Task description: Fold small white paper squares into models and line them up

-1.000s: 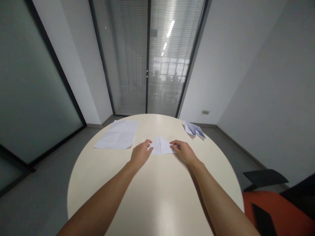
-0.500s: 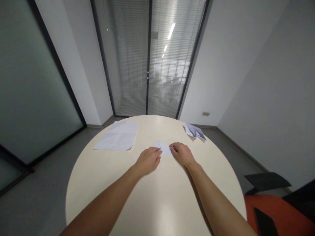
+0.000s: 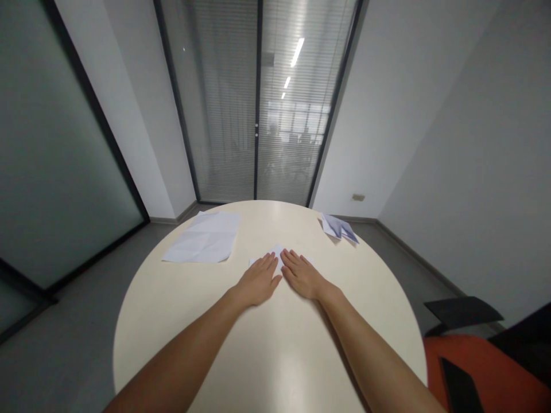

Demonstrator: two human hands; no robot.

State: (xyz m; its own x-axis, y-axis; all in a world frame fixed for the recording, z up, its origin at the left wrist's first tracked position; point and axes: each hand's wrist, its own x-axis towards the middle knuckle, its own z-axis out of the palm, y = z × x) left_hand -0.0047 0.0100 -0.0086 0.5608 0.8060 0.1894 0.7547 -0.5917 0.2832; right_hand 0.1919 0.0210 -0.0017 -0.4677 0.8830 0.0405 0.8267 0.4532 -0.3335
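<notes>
While the left hand (image 3: 258,281) and right hand (image 3: 302,276) lie flat and empty, folded paper (image 3: 278,249) apparently sits beneath both.

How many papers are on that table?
3: a creased sheet at left, a folded piece beneath the left hand and right hand, a bent paper far right. Others may be hidden.

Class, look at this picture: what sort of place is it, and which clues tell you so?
Probably a small office meeting room: there is a round table, a red-seated chair with black armrests, and a glass partition with blinds.
</notes>
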